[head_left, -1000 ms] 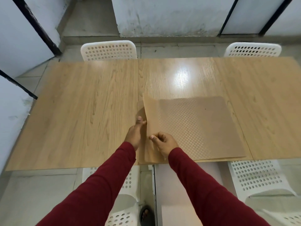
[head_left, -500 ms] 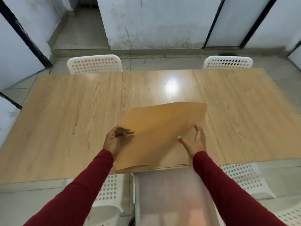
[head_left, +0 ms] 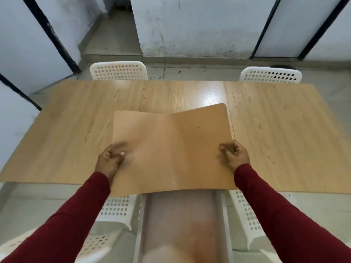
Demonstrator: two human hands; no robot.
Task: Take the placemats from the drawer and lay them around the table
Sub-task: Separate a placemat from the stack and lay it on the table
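Observation:
A tan placemat with a fine dotted texture is held above the near middle of the wooden table. My left hand pinches its left edge, thumb on top. My right hand pinches its right edge. The mat sags in the middle and its far right corner curls up. It hides whatever lies on the table beneath it. An open drawer sticks out below the table's near edge, blurred.
Two white perforated chairs stand at the far side, one on the left and one on the right. Two more white chairs flank the drawer on the near side. White walls with black frames stand behind.
My hands moved apart from the stack's left corner to opposite edges of the top placemat and lifted it off the table. The camera pulled back.

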